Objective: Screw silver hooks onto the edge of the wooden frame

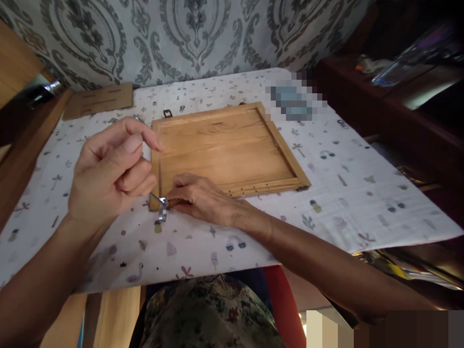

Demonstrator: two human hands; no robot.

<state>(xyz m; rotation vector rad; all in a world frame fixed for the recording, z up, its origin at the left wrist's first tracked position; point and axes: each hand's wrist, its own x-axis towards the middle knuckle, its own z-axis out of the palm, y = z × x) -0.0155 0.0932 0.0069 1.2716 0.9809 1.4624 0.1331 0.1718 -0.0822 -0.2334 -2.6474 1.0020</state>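
Observation:
A shallow wooden panel with a raised rim, like a box lid or a picture frame (217, 145), lies on the cloth-covered table. My right hand (203, 198) grips its near rim close to the near left corner, fingers over the edge. Beside those fingertips, a small shiny metal clasp (163, 210) sits at that corner and hangs over the cloth. My left hand (112, 169) is raised above the panel's left side. Its lower fingers are curled in and its index finger is bent; whatever it may hold is hidden. A dark metal loop (167, 113) shows at the panel's far edge.
The white patterned tablecloth (326, 217) reaches the table's near edge, close to my body. A cardboard piece (99, 100) lies at the back left. A blurred-out bluish object (292, 102) is at the back right. Dark wooden furniture (362, 116) borders the right; a patterned curtain (195, 38) hangs behind.

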